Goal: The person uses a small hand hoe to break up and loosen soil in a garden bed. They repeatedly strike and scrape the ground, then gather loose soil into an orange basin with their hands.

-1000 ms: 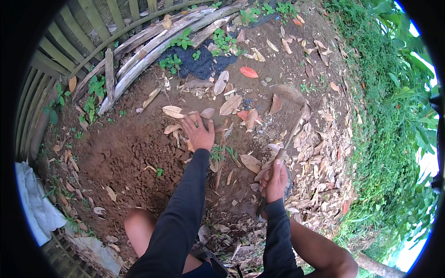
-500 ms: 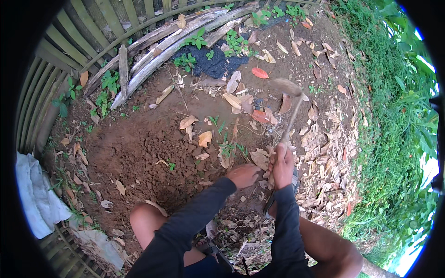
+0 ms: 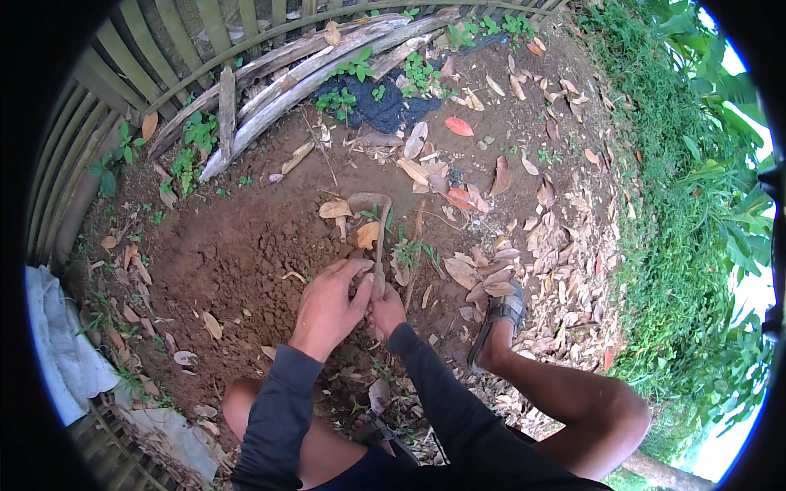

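A small hand hoe [image 3: 381, 245] with a thin wooden handle and a bent, soil-coloured head is in front of me, its head low over the ground near dry leaves. My right hand [image 3: 386, 313] is wrapped around the lower handle. Just left of it, my left hand [image 3: 329, 307] is at the handle, with thumb and forefinger against its side; its other fingers are partly hidden. Under and beyond the left hand lies loosened brown soil [image 3: 237, 270] in clods. A curled tan leaf [image 3: 368, 236] lies beside the handle.
A slatted bamboo fence [image 3: 155, 49] curves along the far left, with weathered planks [image 3: 286, 106] before it. Dark netting [image 3: 381, 105] lies partly buried. White sacking [image 3: 70, 344] is at left. My sandalled foot [image 3: 501, 319] rests among leaves; tall grass [image 3: 655, 245] borders the right.
My right hand has swung the hoe from the right toward the left, bringing its head down near the dug soil. My left hand has shifted left and forward, meeting the handle.
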`<state>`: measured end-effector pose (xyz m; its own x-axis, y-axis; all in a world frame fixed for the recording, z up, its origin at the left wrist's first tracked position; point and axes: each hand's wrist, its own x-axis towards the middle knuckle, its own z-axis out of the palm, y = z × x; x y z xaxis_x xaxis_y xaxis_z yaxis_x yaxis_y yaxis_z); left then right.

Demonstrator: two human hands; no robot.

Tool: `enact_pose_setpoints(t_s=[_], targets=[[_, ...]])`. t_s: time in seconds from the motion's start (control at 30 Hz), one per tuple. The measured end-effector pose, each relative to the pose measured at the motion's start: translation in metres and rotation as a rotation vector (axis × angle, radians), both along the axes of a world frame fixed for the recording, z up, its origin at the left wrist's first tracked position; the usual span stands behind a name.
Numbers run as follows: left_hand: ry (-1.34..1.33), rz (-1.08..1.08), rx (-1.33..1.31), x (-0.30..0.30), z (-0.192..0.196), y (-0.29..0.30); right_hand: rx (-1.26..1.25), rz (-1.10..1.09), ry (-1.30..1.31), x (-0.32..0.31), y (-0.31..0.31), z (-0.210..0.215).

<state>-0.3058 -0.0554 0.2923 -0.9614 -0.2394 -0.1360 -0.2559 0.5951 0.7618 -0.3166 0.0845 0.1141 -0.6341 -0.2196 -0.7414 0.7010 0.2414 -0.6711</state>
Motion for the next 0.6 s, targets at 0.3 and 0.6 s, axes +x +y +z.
enact_pose_setpoints(t_s=[0.3,0.6], targets=[[0.012,-0.137,-0.036,0.020,0.010,0.016,-0.232,-0.536,0.431,-0.111,0.023,0.006],[-0.012,-0.250,-0.005,0.003,0.016,0.024,0.090,-0.013,0.483,-0.008,0.039,-0.033]])
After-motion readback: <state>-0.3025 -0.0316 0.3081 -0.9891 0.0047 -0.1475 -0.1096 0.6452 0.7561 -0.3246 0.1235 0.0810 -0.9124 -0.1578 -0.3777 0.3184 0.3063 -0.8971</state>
